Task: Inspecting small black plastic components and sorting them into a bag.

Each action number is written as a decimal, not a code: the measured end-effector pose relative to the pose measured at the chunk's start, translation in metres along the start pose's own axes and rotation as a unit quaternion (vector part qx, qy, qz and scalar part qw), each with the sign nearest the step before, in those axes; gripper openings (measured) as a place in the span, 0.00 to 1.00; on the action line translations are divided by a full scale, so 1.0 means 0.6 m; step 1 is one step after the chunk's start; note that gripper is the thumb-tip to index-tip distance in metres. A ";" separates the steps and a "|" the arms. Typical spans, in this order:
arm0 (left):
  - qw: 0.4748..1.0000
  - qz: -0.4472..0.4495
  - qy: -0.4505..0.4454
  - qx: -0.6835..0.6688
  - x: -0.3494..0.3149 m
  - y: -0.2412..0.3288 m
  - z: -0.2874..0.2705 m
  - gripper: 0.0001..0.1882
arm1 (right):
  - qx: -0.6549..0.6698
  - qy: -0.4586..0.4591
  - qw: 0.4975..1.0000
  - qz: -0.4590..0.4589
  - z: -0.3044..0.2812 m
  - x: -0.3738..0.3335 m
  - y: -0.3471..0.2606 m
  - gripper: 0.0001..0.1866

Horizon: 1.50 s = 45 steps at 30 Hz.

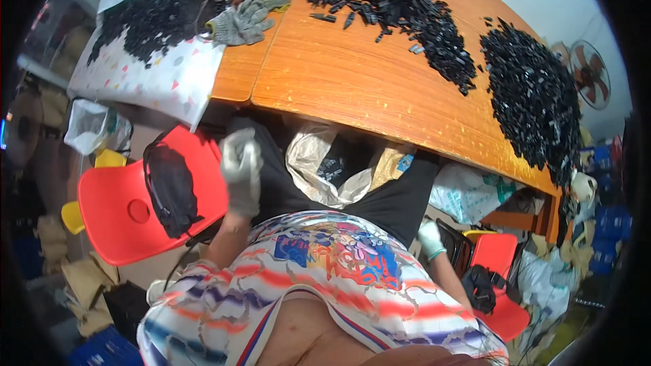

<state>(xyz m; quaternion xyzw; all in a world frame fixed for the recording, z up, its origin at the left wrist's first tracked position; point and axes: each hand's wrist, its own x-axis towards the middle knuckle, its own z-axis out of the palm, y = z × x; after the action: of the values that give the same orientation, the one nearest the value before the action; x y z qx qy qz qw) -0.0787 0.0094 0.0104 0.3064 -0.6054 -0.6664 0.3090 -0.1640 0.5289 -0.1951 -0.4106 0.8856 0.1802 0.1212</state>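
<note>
My left hand (241, 157), in a pale work glove, is held over my left thigh beside a red chair (108, 200). Its fingers look curled in, and whatever may be inside them is hidden. Low by my right thigh hangs my right hand (430, 238), also gloved, close to another red chair (494, 252); its fingers are too foreshortened to read. Between my knees, partly under the wooden table (339, 74), an open light-coloured sack (308, 152) holds small black pieces (332, 166).
Heaps of small black plastic parts (532, 91) cover the table's far and right sides. Grey knitted gloves (243, 22) lie at the far left, beside a patterned cloth (152, 81) bearing more parts. A black bag (171, 193) rests on the left chair. A fan (588, 74) stands beyond the right end.
</note>
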 end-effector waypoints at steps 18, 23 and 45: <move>0.819 0.178 -0.191 0.510 0.385 0.050 0.335 0.16 | 0.392 0.328 0.851 0.122 -0.631 0.467 0.069 0.18; 0.801 0.155 -0.172 0.552 0.371 0.061 0.352 0.17 | 0.336 0.241 0.891 0.188 -0.686 0.583 0.080 0.23; 0.888 -0.121 -0.397 -0.199 0.191 0.016 0.298 0.18 | 0.789 0.302 0.534 -0.018 -0.641 0.424 0.003 0.11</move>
<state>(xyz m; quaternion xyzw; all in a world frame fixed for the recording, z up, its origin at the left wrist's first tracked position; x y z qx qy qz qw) -0.2892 0.0292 0.0304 0.0191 -0.4908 -0.8709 0.0144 -0.3526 0.1950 0.0615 -0.1937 0.6448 -0.7288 0.1249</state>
